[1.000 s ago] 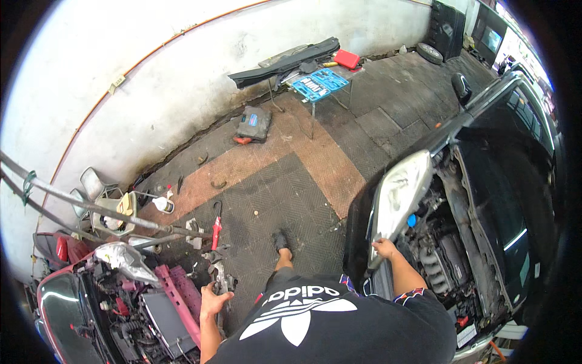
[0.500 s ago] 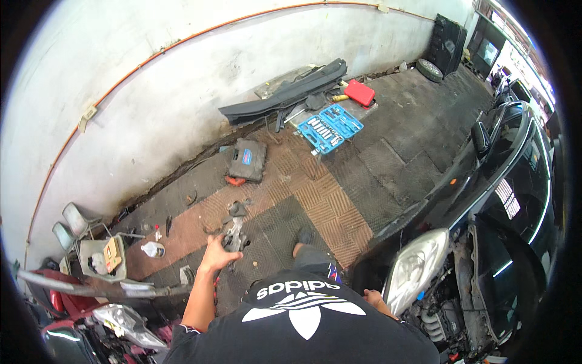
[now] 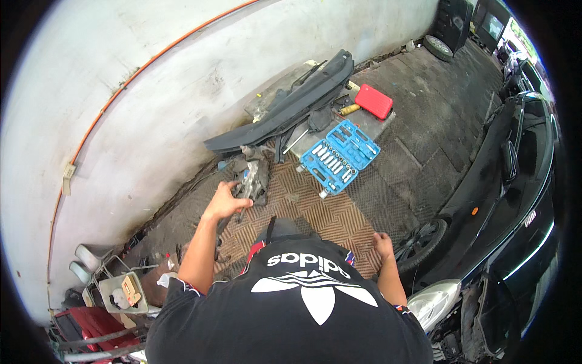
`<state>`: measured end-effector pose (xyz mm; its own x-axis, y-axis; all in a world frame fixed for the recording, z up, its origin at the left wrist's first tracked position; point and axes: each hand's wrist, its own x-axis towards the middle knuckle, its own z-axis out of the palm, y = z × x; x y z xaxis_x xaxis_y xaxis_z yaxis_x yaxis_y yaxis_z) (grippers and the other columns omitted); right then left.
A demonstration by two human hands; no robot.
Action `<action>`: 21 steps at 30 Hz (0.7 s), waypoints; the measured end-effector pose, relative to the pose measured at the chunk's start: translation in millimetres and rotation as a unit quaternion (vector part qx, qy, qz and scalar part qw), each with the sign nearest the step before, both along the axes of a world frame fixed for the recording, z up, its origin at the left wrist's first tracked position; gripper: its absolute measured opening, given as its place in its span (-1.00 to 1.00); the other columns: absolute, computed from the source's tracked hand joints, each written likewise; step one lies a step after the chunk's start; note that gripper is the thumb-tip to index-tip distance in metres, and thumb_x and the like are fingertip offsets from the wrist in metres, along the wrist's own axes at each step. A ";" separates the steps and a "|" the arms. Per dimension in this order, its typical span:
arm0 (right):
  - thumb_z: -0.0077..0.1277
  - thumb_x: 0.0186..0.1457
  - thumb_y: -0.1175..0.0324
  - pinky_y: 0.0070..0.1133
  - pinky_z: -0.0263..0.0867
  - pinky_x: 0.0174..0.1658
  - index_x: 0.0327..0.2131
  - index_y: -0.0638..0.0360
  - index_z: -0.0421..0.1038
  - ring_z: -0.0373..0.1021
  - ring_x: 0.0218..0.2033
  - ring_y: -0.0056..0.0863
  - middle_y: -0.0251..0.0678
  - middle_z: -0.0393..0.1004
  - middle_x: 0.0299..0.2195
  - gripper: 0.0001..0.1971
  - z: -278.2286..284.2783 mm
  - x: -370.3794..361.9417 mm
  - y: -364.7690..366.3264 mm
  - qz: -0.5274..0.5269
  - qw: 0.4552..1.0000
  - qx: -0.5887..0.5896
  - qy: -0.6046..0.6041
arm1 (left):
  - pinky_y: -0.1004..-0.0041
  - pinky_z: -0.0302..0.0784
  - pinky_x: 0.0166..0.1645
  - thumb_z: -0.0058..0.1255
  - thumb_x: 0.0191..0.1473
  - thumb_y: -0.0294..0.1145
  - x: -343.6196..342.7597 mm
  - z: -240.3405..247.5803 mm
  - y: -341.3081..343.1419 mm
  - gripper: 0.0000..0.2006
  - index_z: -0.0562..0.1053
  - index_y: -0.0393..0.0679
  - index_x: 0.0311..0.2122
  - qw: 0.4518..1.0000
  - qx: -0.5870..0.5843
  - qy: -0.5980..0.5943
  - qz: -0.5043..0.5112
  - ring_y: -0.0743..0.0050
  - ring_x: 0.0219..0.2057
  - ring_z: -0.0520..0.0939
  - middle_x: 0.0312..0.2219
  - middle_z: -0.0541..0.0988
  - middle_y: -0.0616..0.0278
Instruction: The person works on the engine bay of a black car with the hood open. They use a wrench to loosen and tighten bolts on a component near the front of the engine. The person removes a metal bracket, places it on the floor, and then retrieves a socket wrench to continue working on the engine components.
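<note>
My left hand [image 3: 224,202] is closed around a grey cast-metal car part [image 3: 247,179] with dark sections, its fingers and thumb gripping the lower end. The part is held over the dark tool case, hiding much of it. At my other side, my right hand [image 3: 382,245] hangs near the black car's front wheel [image 3: 424,242], fingers curled in and nothing visible in them. Ahead lies an open blue socket set [image 3: 341,156] with rows of sockets. A red case [image 3: 374,102] and a yellow-handled tool [image 3: 350,109] sit just beyond it.
A long black plastic trim panel [image 3: 285,109] lies along the wall. The black car [image 3: 503,188] lines the right side, its headlight [image 3: 433,303] beside my right arm. Chairs [image 3: 115,291] stand at lower left. A wheel [image 3: 438,47] leans far off.
I have moved forward, closer to the socket set. My left hand has carried the metal part over the dark case. My right hand has come out beside my body into fuller view.
</note>
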<state>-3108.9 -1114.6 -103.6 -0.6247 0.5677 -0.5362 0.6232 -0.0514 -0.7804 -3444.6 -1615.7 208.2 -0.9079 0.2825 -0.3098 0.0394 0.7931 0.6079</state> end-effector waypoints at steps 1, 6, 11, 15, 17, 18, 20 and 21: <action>0.03 0.23 0.26 -0.57 0.35 -0.36 -0.19 0.34 0.44 0.39 -0.46 -0.52 -0.33 0.48 -0.44 -0.72 16.6 -24.7 2.0 -0.012 1.000 0.014 0.018 | 0.21 0.35 0.20 0.39 -0.40 0.00 -34.7 -0.5 8.0 -0.05 0.38 -0.40 0.13 1.000 0.000 -0.003 -0.005 -0.12 0.09 0.44 0.02 0.37 -0.29; 0.02 0.23 0.28 -0.61 0.33 -0.30 -0.17 0.33 0.45 0.37 -0.41 -0.61 -0.36 0.47 -0.42 -0.73 68.9 -80.7 18.6 -0.044 0.992 0.112 0.049 | 0.20 0.35 0.21 0.35 -0.41 0.07 -227.2 -24.7 55.0 -0.02 0.38 -0.39 0.14 0.995 -0.066 0.039 -0.067 -0.17 0.09 0.45 0.09 0.33 -0.32; 0.04 0.19 0.25 -0.60 0.18 -0.46 -0.28 0.27 0.45 0.26 -0.53 -0.64 -0.43 0.39 -0.53 -0.77 66.6 -73.0 -28.1 -0.147 0.981 0.119 -0.051 | 0.20 0.37 0.21 0.38 -0.43 0.11 -416.4 -74.8 123.2 0.06 0.31 -0.44 0.16 0.990 -0.105 0.042 -0.084 -0.17 0.12 0.44 0.11 0.31 -0.28; 0.07 0.17 0.31 -0.55 0.32 -0.48 -0.26 0.24 0.46 0.35 -0.53 -0.55 -0.38 0.44 -0.51 -0.81 61.2 -63.5 -97.8 -0.123 0.976 0.044 -0.173 | 0.18 0.38 0.22 0.43 -0.44 0.08 -536.5 -123.5 181.1 0.08 0.28 -0.42 0.18 0.986 -0.143 0.039 -0.078 -0.16 0.13 0.42 0.12 0.28 -0.24; 0.13 0.16 0.26 -0.52 0.39 -0.44 -0.22 0.23 0.45 0.42 -0.51 -0.50 -0.34 0.47 -0.48 -0.76 72.2 -60.7 -126.2 -0.152 0.961 -0.056 -0.223 | 0.15 0.39 0.21 0.44 -0.40 0.07 -577.9 -149.3 204.9 0.03 0.30 -0.40 0.15 0.982 -0.163 0.036 -0.085 -0.17 0.13 0.42 0.12 0.28 -0.20; 0.14 0.16 0.23 -0.51 0.40 -0.45 -0.22 0.22 0.44 0.43 -0.50 -0.49 -0.34 0.48 -0.48 -0.74 80.3 -60.5 -137.0 -0.182 0.956 -0.080 -0.215 | 0.14 0.40 0.20 0.45 -0.39 0.07 -595.7 -162.4 216.4 0.02 0.31 -0.40 0.14 0.981 -0.171 0.032 -0.088 -0.17 0.13 0.42 0.11 0.28 -0.20; 0.16 0.16 0.18 -0.49 0.40 -0.45 -0.23 0.22 0.43 0.44 -0.50 -0.47 -0.33 0.49 -0.48 -0.71 96.6 -61.6 -166.2 -0.269 0.929 -0.121 -0.222 | 0.10 0.41 0.19 0.45 -0.36 0.07 -622.0 -188.7 237.4 -0.02 0.32 -0.35 0.14 0.977 -0.184 0.037 -0.102 -0.16 0.12 0.43 0.10 0.29 -0.18; 0.16 0.16 0.18 -0.50 0.40 -0.46 -0.24 0.21 0.42 0.45 -0.50 -0.47 -0.33 0.50 -0.48 -0.71 105.1 -62.3 -179.5 -0.287 0.923 -0.129 -0.221 | 0.10 0.41 0.19 0.45 -0.36 0.07 -633.4 -200.5 246.4 -0.01 0.31 -0.34 0.15 0.977 -0.182 0.040 -0.107 -0.16 0.12 0.43 0.10 0.28 -0.17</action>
